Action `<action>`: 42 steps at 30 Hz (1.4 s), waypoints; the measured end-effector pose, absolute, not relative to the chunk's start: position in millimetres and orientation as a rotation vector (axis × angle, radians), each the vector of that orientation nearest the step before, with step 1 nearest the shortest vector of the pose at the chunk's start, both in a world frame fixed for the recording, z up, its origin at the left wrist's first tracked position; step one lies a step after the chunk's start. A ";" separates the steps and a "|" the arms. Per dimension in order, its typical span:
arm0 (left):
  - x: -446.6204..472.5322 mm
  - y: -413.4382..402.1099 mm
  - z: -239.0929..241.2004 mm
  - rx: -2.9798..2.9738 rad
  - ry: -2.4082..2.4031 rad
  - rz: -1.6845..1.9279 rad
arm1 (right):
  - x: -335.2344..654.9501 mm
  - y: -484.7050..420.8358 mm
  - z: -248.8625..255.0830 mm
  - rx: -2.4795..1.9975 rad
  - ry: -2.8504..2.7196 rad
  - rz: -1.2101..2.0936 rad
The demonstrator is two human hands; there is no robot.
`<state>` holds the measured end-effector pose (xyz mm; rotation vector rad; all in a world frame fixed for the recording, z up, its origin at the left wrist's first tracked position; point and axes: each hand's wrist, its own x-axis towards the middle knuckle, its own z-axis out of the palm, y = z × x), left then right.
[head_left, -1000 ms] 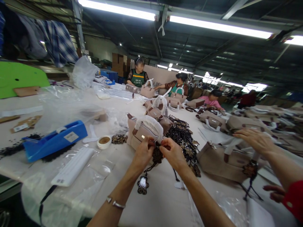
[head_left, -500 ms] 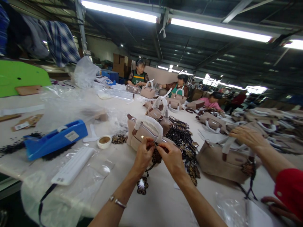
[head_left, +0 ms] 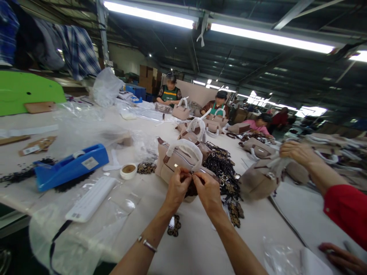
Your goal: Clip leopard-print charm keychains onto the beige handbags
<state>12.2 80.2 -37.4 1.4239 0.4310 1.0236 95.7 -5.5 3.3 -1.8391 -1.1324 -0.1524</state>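
Since the earlier frame, the co-worker's hand (head_left: pixel 296 152) at right has pulled the second bag (head_left: pixel 255 181) leftward and turned it by its handles; my own two hands have barely shifted. I have the left hand (head_left: pixel 178 187) and right hand (head_left: pixel 208 190) meeting at the near foot of the wrapped handle (head_left: pixel 187 148) on the beige handbag (head_left: pixel 166 168), which stands on the table in front of me. Thumbs and forefingers look pinched closed on the upper end of a patterned charm (head_left: pixel 192 191), just below the handle foot; the exact fitting is hidden from me. A glossy flower-shaped piece (head_left: pixel 174 226) lies nearer, its link out of my sight. To do this well, I'd steady one side with the left, work small with the right fingertips, and keep the charm's face untwisted, clear of the charm pile (head_left: pixel 225 164) at right.
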 end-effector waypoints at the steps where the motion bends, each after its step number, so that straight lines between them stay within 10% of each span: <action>1: 13.0 79.4 -37.8 1.413 0.416 1.022 | 95.5 -6.2 3.1 -1.831 -1.102 -0.087; 42: -1.4 82.9 -20.5 1.626 0.470 1.024 | 81.1 -9.6 9.5 -1.301 -0.555 0.496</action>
